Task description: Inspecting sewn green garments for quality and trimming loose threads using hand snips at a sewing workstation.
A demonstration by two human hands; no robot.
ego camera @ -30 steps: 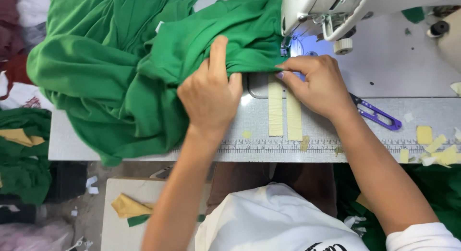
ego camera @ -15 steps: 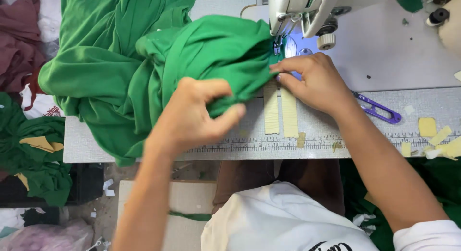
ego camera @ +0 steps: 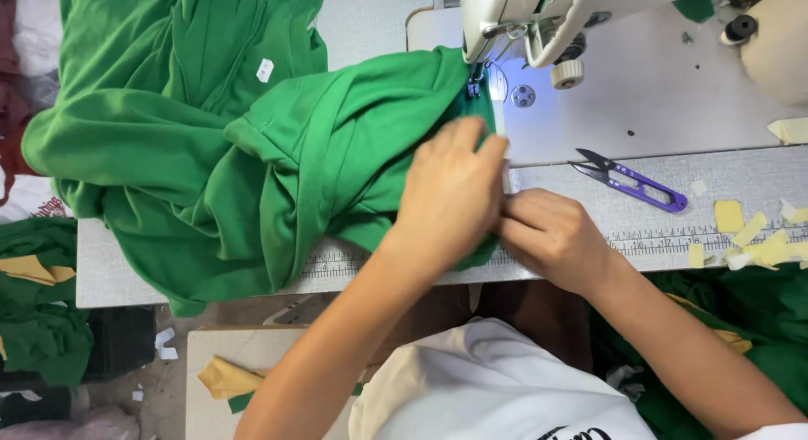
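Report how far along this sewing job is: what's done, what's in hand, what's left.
Done: the bulky green knit garment is on the grey sewing table, its edge brought up to the white sewing machine's needle. In hand: the left hand presses the fabric flat while the right hand pinches at its edge. Left: no finished seam shows; purple thread snips lie unused.

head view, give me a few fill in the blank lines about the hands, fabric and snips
1. The left hand presses flat on the ____ fabric.
2. The snips lying right of both hands have ____ handles.
3. The right hand sits at the table edge, touching the ____ hand.
4. The fabric's edge runs under the sewing ____ at the top.

Missing words: green; purple; left; machine
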